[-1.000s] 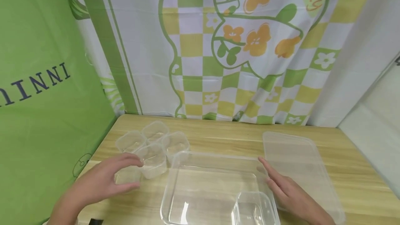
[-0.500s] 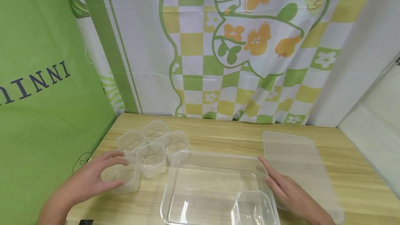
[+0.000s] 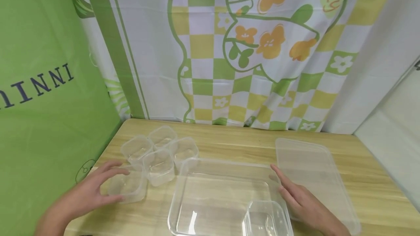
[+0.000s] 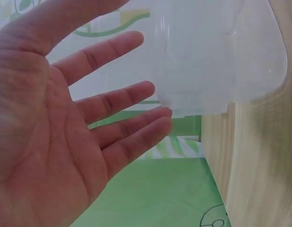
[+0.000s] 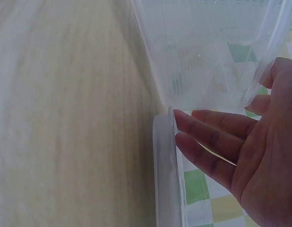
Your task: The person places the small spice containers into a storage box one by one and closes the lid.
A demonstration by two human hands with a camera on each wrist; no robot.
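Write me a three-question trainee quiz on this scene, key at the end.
1. Count: how many small clear containers stand outside the large clear box?
2. Choose: which hand is nearer the flat clear lid? A) left B) right
3. True or false: the left hand is holding the flat clear lid.

Key:
1. Five.
2. B, the right hand.
3. False; the left hand is beside one of the small clear containers.
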